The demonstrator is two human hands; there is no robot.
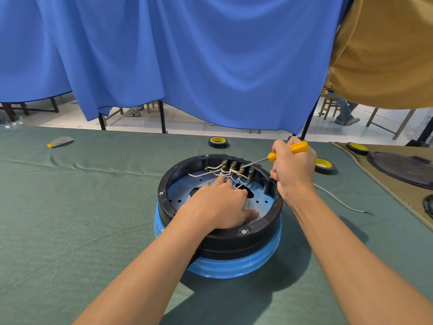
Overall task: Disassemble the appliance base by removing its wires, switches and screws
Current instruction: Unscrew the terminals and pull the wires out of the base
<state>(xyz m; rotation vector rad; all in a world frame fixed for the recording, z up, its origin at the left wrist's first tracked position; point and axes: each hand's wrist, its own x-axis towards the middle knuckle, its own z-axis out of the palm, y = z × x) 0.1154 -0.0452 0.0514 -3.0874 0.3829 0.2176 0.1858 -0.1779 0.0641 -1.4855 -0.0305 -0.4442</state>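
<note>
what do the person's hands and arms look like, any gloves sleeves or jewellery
The left hand and the right hand are bare: no gloves, no visible rings. The left forearm and the right forearm are uncovered as far as the frame's lower edge, with no sleeve, watch or wristband in view.

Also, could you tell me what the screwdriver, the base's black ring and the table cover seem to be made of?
Screwdriver: smooth yellow plastic handle, apparently, with a shiny bare-metal shaft. Black ring: probably moulded plastic, matte with soft highlights. Table cover: seemingly green cloth, since it wrinkles and folds.
</note>
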